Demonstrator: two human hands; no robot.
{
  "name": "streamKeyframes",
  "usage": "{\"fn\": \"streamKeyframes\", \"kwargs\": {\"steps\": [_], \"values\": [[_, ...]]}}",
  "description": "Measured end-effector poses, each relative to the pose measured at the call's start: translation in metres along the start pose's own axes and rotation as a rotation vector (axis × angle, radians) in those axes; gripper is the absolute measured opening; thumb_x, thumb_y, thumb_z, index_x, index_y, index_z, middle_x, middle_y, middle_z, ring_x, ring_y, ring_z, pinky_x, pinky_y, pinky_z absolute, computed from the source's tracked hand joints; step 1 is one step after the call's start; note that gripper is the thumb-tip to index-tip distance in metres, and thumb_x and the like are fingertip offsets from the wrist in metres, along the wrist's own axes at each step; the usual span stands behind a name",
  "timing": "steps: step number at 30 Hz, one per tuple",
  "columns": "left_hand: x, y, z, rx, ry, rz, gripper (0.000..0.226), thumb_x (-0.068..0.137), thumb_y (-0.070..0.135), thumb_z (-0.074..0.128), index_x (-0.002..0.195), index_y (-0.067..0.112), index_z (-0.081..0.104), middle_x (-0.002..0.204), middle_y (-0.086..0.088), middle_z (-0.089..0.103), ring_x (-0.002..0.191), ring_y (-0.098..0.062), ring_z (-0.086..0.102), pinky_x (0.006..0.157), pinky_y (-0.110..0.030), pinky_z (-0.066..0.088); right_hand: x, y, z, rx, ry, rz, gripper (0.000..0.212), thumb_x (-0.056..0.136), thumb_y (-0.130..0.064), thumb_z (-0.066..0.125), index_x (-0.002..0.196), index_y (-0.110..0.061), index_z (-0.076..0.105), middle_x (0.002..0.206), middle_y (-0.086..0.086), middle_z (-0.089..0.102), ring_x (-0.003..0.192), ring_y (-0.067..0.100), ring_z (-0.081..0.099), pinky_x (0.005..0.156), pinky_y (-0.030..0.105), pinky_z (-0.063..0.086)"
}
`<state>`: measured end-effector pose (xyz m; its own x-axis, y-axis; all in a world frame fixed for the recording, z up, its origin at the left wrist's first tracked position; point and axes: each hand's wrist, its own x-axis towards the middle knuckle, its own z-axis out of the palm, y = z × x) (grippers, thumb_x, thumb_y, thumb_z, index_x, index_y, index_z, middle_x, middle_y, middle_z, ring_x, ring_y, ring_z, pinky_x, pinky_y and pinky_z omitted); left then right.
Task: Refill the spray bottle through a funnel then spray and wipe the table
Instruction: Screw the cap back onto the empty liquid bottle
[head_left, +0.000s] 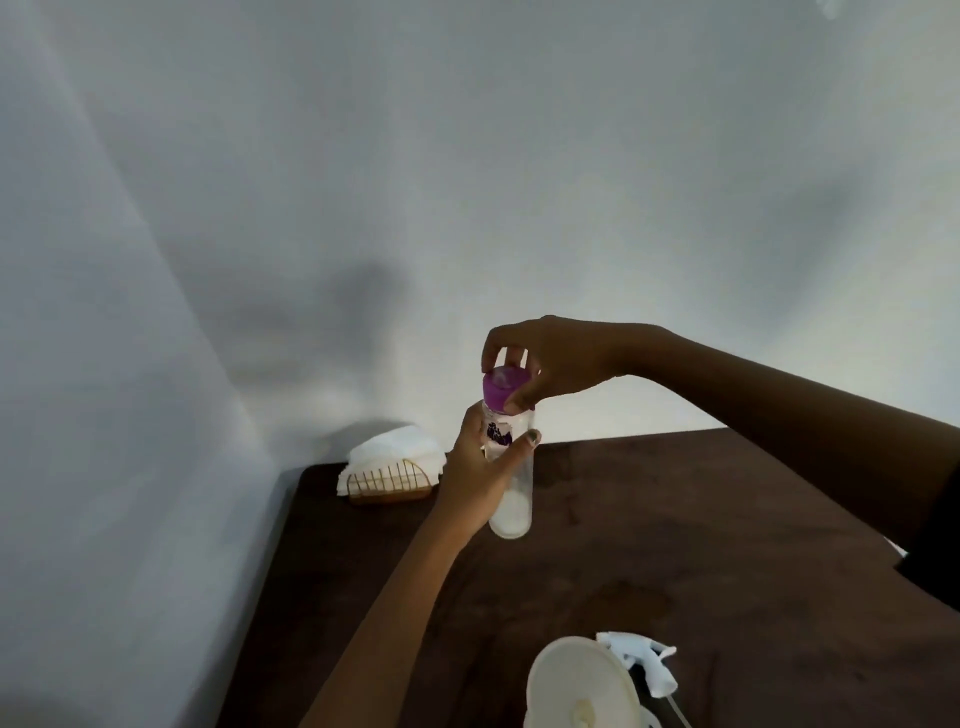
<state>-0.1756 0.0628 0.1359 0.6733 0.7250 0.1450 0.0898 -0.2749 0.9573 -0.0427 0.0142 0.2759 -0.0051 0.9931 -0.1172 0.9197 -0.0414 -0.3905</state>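
Above the dark brown table (675, 519), the left hand (475, 480) clamped the clear plastic bottle (511, 499) upright, while the right hand (550, 364) pinched its purple cap (501, 391). Nearer, the white funnel (576, 686) stood beside the white trigger sprayer head (644, 662); folded white napkins (395, 449) waited in the corner.

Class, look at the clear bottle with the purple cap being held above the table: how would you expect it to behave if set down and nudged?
The clear bottle is tall and narrow, so it probably tips easily. Its round body would likely roll once on its side. Only a little liquid shows near the bottom, so it is probably light.
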Motion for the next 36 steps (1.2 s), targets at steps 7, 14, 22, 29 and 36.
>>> {"fn": "streamKeyframes", "kwargs": {"steps": [7,14,22,29,36], "values": [[0.043,-0.069,0.016,-0.044,-0.099,-0.312,0.091,0.086,0.031,0.064,0.150,0.026,-0.001,0.158,0.000,0.016,0.143,-0.020,0.024,0.112,-0.034,0.026,0.063,0.075,0.070,0.059,0.136,0.065,0.046,0.077,-0.014,0.070,0.119,-0.015,0.052,0.112,0.012,0.057,0.099,0.026,0.054,0.085,0.033,0.043],[0.079,-0.112,0.031,0.024,-0.194,-0.415,0.091,0.086,0.039,0.062,0.150,0.026,-0.002,0.157,-0.003,0.017,0.142,-0.020,0.024,0.114,-0.034,0.025,0.109,0.122,0.106,0.103,0.230,0.100,0.048,0.077,-0.006,0.066,0.122,-0.015,0.049,0.113,0.011,0.051,0.097,0.030,0.054,0.089,0.041,0.045],[0.094,-0.139,0.040,0.074,-0.180,-0.468,0.088,0.090,0.036,0.058,0.149,0.025,-0.006,0.160,0.001,0.003,0.146,-0.023,0.013,0.117,-0.041,0.020,0.138,0.142,0.118,0.072,0.237,0.104,0.049,0.078,-0.011,0.064,0.124,-0.017,0.050,0.122,0.011,0.048,0.105,0.031,0.054,0.089,0.041,0.046],[0.092,-0.146,0.041,0.051,-0.192,-0.488,0.090,0.090,0.035,0.059,0.149,0.026,-0.008,0.160,0.001,0.003,0.145,-0.025,0.015,0.117,-0.042,0.021,0.134,0.144,0.118,-0.078,0.315,0.119,0.049,0.084,-0.019,0.059,0.132,-0.022,0.047,0.131,0.010,0.042,0.117,0.029,0.043,0.085,0.042,0.047],[0.065,-0.136,0.031,0.007,-0.163,-0.527,0.087,0.089,0.032,0.060,0.150,0.027,-0.002,0.158,-0.003,0.014,0.143,-0.025,0.022,0.115,-0.043,0.025,0.111,0.131,0.104,-0.104,0.441,0.147,0.045,0.086,-0.026,0.056,0.130,-0.018,0.048,0.133,0.009,0.043,0.116,0.031,0.046,0.089,0.045,0.044]]}}
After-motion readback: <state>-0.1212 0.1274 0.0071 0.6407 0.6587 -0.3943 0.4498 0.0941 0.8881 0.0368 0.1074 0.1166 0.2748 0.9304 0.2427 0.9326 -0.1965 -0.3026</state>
